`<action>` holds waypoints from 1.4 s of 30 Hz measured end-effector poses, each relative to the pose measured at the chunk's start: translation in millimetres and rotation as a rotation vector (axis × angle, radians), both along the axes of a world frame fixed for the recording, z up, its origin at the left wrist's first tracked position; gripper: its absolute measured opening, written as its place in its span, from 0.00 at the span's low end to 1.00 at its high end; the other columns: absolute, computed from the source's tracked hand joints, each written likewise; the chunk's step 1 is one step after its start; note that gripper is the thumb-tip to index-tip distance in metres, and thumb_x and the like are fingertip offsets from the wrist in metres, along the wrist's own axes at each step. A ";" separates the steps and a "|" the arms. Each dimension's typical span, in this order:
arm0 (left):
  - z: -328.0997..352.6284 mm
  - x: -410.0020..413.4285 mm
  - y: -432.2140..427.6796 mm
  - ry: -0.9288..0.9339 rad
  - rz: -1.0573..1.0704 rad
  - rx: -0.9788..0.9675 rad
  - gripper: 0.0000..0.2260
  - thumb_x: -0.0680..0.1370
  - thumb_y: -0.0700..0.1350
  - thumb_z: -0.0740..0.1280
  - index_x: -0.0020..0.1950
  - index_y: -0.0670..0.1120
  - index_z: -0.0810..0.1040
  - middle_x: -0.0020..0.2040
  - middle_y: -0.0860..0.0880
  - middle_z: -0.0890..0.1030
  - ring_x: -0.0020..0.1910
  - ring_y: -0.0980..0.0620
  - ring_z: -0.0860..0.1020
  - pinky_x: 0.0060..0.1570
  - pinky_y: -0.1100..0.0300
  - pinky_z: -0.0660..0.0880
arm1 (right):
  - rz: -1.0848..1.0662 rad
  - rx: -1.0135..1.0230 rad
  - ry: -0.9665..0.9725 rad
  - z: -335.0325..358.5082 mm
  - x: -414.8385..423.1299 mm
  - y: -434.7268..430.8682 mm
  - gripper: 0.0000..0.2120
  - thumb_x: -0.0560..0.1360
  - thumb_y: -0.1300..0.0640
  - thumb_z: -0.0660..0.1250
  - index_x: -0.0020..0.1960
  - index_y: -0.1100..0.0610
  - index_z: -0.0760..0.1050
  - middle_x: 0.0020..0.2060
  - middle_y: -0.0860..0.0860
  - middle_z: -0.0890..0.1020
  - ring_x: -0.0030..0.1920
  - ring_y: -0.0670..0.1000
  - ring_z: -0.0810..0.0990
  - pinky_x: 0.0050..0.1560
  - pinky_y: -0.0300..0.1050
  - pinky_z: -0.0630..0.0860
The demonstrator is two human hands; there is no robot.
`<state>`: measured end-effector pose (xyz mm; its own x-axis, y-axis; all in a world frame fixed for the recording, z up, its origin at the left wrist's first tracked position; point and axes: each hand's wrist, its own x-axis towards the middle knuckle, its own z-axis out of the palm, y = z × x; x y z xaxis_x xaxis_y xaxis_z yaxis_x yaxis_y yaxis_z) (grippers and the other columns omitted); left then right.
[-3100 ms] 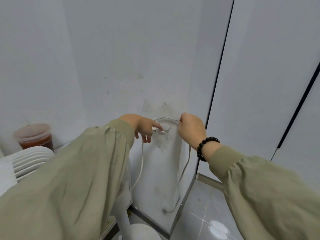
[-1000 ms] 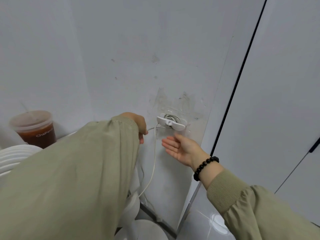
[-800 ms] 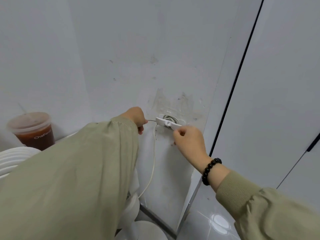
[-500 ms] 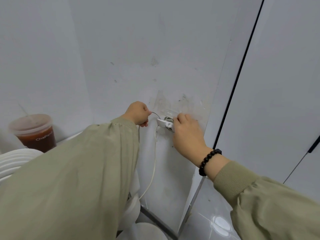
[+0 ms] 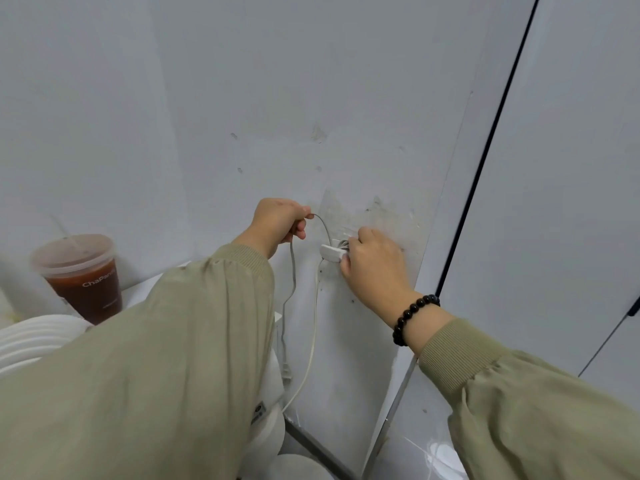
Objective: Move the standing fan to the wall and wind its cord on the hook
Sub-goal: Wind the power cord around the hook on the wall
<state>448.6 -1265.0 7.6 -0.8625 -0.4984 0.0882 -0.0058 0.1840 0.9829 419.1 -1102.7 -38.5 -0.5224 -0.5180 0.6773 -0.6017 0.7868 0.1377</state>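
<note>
**A:** Left arm reaching out to the wall (image 5: 242, 98), sleeve filling the lower left. The left hand (image 5: 278, 221) is closed up small, with thumb and curled fingers nipping the cord (image 5: 293, 271) just left of the hook (image 5: 330, 251).

**B:** From that pinch the cord arcs across to the hook. The loose end drops straight down, and the plug (image 5: 286, 371) dangles beside the sleeve.

**A:** The right hand (image 5: 375, 268) comes in from the lower right, back of the hand to the camera, bead bracelet (image 5: 414, 318) on the wrist. Its fingers are curled tight over the hook's right end.

**B:** The fingertips are out of sight there. A few grey turns of cord peek out behind the hook, but the hand covers the rest, so there's no counting them.

**A:** And the standing fan (image 5: 275, 386)?

**B:** Down under the left arm, close to the foot of the wall. Its white grille (image 5: 31, 341) is cut by the left edge and its round base (image 5: 298, 467) by the bottom edge. The sleeve hides most of the column. A second strand runs from the hook down towards the fan and goes out of sight behind the fan's body.

**A:** A lidded cup (image 5: 81, 275) of brown drink stands behind the grille, its print only partly readable.
</note>
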 end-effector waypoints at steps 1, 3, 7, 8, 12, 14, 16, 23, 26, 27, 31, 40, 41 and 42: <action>0.9 1.8 -0.9 0.011 0.016 0.020 0.09 0.77 0.39 0.63 0.37 0.41 0.77 0.27 0.47 0.74 0.19 0.55 0.73 0.29 0.62 0.64 | -0.009 0.015 -0.037 7.0 0.7 -3.3 0.13 0.66 0.54 0.74 0.31 0.61 0.75 0.31 0.54 0.74 0.31 0.54 0.74 0.30 0.41 0.60; 2.0 4.6 -1.0 0.040 0.038 0.056 0.10 0.76 0.38 0.62 0.37 0.41 0.77 0.26 0.46 0.75 0.20 0.54 0.75 0.27 0.62 0.64 | -0.062 0.059 -0.181 20.4 -0.3 -11.7 0.18 0.77 0.48 0.62 0.37 0.61 0.75 0.36 0.54 0.71 0.38 0.55 0.71 0.35 0.45 0.62; 2.6 8.9 2.0 0.086 0.044 0.088 0.09 0.75 0.38 0.59 0.38 0.41 0.78 0.26 0.45 0.75 0.21 0.51 0.75 0.25 0.62 0.64 | -0.144 0.166 -0.201 35.7 -6.6 -35.4 0.25 0.80 0.44 0.55 0.29 0.58 0.60 0.27 0.49 0.65 0.31 0.51 0.68 0.29 0.42 0.61; 2.3 9.7 1.7 0.081 0.048 0.083 0.09 0.75 0.39 0.59 0.38 0.41 0.78 0.26 0.44 0.75 0.21 0.50 0.74 0.25 0.62 0.65 | -0.145 0.161 -0.181 37.2 -7.9 -40.3 0.25 0.80 0.45 0.55 0.29 0.57 0.59 0.26 0.49 0.64 0.28 0.49 0.65 0.27 0.40 0.58; -2.7 14.3 -2.0 -0.059 -0.010 0.047 0.09 0.74 0.39 0.59 0.40 0.41 0.78 0.29 0.44 0.75 0.24 0.50 0.74 0.28 0.61 0.67 | -0.155 0.082 -0.196 30.1 -9.0 -39.7 0.20 0.80 0.54 0.55 0.30 0.58 0.65 0.25 0.49 0.62 0.25 0.48 0.59 0.26 0.39 0.53; -6.9 17.1 -2.7 -0.164 -0.123 0.041 0.09 0.76 0.40 0.60 0.43 0.41 0.79 0.31 0.44 0.75 0.29 0.50 0.75 0.30 0.61 0.69 | -0.108 -0.115 -0.228 22.2 -9.2 -36.2 0.11 0.78 0.58 0.55 0.37 0.57 0.68 0.26 0.49 0.64 0.26 0.51 0.63 0.25 0.41 0.55; -9.1 18.1 -3.3 -0.264 -0.251 0.013 0.09 0.76 0.41 0.60 0.43 0.42 0.79 0.32 0.46 0.74 0.33 0.51 0.74 0.33 0.61 0.71 | -0.044 -0.463 -0.320 17.4 -9.4 -32.6 0.07 0.77 0.60 0.55 0.42 0.59 0.70 0.30 0.52 0.72 0.31 0.55 0.71 0.28 0.45 0.64; -14.5 17.0 -1.6 -0.486 -0.620 -0.050 0.11 0.78 0.39 0.59 0.46 0.43 0.81 0.39 0.49 0.74 0.41 0.53 0.72 0.44 0.60 0.70 | 0.170 -0.940 -0.592 25.8 -12.7 -17.5 0.21 0.78 0.49 0.59 0.36 0.64 0.75 0.30 0.59 0.81 0.33 0.58 0.80 0.38 0.53 0.78; -14.4 15.7 -0.1 -0.524 -0.682 -0.034 0.12 0.78 0.39 0.58 0.44 0.43 0.82 0.41 0.49 0.79 0.46 0.52 0.74 0.47 0.59 0.70 | 0.277 -0.962 -0.764 42.4 -12.1 -2.9 0.19 0.76 0.51 0.65 0.37 0.66 0.77 0.27 0.57 0.80 0.28 0.55 0.79 0.37 0.53 0.81; -13.6 15.8 -0.5 -0.536 -0.708 -0.013 0.13 0.78 0.40 0.58 0.45 0.43 0.82 0.42 0.49 0.82 0.48 0.51 0.75 0.49 0.58 0.70 | 0.321 -0.958 -0.808 46.8 -11.2 1.3 0.17 0.76 0.52 0.66 0.37 0.65 0.77 0.26 0.56 0.80 0.27 0.55 0.79 0.38 0.55 0.81; -12.6 15.5 -1.5 -0.599 -0.952 0.047 0.13 0.73 0.42 0.63 0.56 0.46 0.79 0.57 0.48 0.81 0.58 0.52 0.76 0.58 0.54 0.71 | 0.353 -0.883 -0.854 61.0 -8.1 14.1 0.13 0.72 0.54 0.71 0.33 0.61 0.78 0.28 0.56 0.82 0.31 0.57 0.83 0.43 0.54 0.82; -15.0 19.2 -1.1 -0.556 -1.215 0.107 0.35 0.60 0.48 0.81 0.65 0.47 0.72 0.40 0.48 0.82 0.46 0.50 0.82 0.57 0.49 0.76 | 0.349 -1.092 -1.084 83.3 6.1 29.1 0.15 0.75 0.50 0.67 0.40 0.62 0.76 0.30 0.57 0.81 0.24 0.49 0.79 0.27 0.38 0.76; -14.7 19.7 -1.5 -0.559 -1.221 0.111 0.34 0.61 0.48 0.81 0.65 0.47 0.73 0.42 0.48 0.82 0.47 0.50 0.81 0.57 0.49 0.76 | 0.366 -1.098 -1.118 85.9 7.6 29.7 0.15 0.75 0.49 0.67 0.40 0.61 0.76 0.31 0.57 0.81 0.25 0.49 0.80 0.27 0.38 0.77; -14.8 19.9 -1.9 -0.565 -1.218 0.118 0.33 0.61 0.47 0.80 0.64 0.48 0.74 0.44 0.48 0.82 0.48 0.49 0.81 0.57 0.48 0.76 | 0.383 -1.109 -1.156 89.3 9.4 30.3 0.14 0.76 0.49 0.66 0.41 0.61 0.76 0.32 0.57 0.81 0.25 0.48 0.80 0.28 0.38 0.78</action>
